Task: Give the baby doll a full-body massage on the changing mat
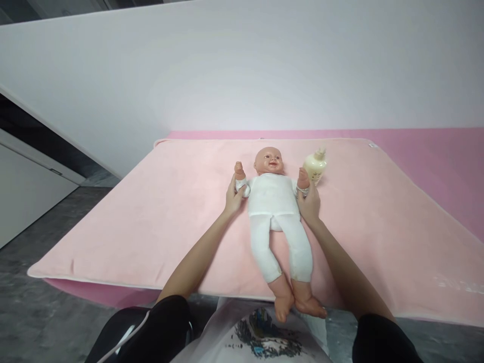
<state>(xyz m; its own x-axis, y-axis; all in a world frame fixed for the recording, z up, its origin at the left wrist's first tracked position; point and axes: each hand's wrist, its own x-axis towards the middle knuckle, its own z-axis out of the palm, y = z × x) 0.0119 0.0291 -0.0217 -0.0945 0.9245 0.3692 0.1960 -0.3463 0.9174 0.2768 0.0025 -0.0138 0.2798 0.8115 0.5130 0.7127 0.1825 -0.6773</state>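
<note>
A baby doll (274,195) with a white cloth body lies on its back on a pink blanket (181,201). Its head points away from me, and its feet reach over the near edge. My left hand (233,195) is closed around the doll's forearm on the left side. On the other side, my right hand (310,202) grips the doll's other forearm. Both doll hands stick up above my fingers. Just beyond my right hand is a cream-coloured pump bottle (315,165), partly hidden behind the doll's hand.
A pink surface (434,166) shows under the blanket at the right and back. Behind it rises a white wall (264,65). Grey floor (22,302) lies at the left, by a white panel (30,191).
</note>
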